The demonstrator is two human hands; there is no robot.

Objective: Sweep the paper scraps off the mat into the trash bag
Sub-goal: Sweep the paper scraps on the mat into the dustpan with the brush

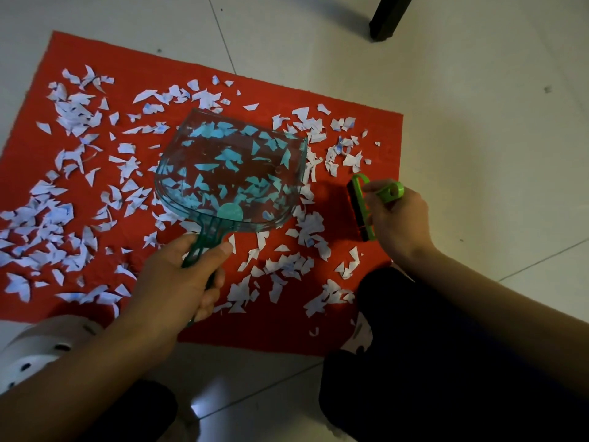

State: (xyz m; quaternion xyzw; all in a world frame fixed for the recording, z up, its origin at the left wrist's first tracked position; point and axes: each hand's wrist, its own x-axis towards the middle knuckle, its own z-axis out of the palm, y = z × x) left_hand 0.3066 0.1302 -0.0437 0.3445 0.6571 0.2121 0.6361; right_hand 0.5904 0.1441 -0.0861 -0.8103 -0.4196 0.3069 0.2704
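A red mat (pixel 197 74) lies on the tiled floor, strewn with several white paper scraps (pixel 63 215). My left hand (pixel 178 279) grips the handle of a clear teal dustpan (pixel 232 170), held over the middle of the mat with scraps showing through it. My right hand (pixel 398 215) holds a small green brush (pixel 363 205) by its handle at the mat's right side, with its dark bristles facing left toward the dustpan. No trash bag is in view.
A dark furniture leg (pixel 389 17) stands on the floor at the top right. A white perforated shoe (pixel 41 349) sits at the bottom left beside the mat. My dark-clothed knees (pixel 414 362) fill the lower right. Pale floor tiles (pixel 494 122) surround the mat.
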